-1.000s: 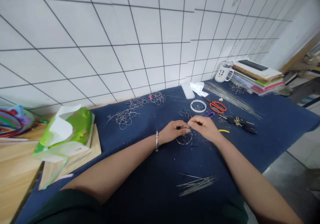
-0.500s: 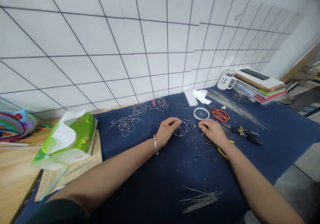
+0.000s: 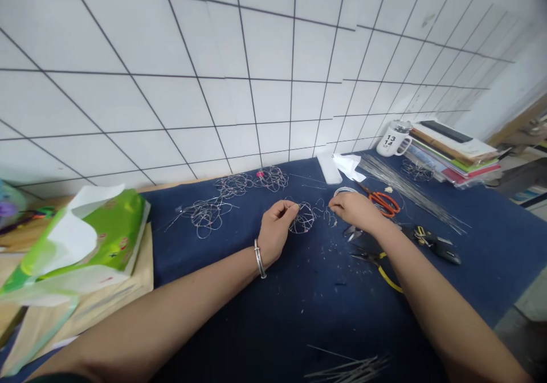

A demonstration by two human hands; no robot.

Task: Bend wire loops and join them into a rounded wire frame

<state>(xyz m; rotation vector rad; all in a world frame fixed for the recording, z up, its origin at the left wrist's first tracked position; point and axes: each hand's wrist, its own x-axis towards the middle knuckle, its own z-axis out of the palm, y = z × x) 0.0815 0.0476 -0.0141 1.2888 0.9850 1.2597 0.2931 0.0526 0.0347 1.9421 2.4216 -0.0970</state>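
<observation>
My left hand, with a silver bangle at the wrist, pinches the edge of a round wire shape with small beads on it. Thin curled wire lies just right of that shape. My right hand is closed, thumb against fingers, in front of a small round white-rimmed dish that it mostly hides. What those fingertips hold, if anything, is too small to make out. Below the right wrist lie yellow-handled pliers and the metal jaws of another tool.
Tangled wire pieces lie at the back left. Orange-handled scissors, a black tool and long straight wires are on the right. More cut wires lie near the front. A green tissue pack sits left.
My right hand has moved left and away from me, over the dish, uncovering more of the pliers. My left hand keeps its pinch on the wire shape. The view has shifted slightly.
</observation>
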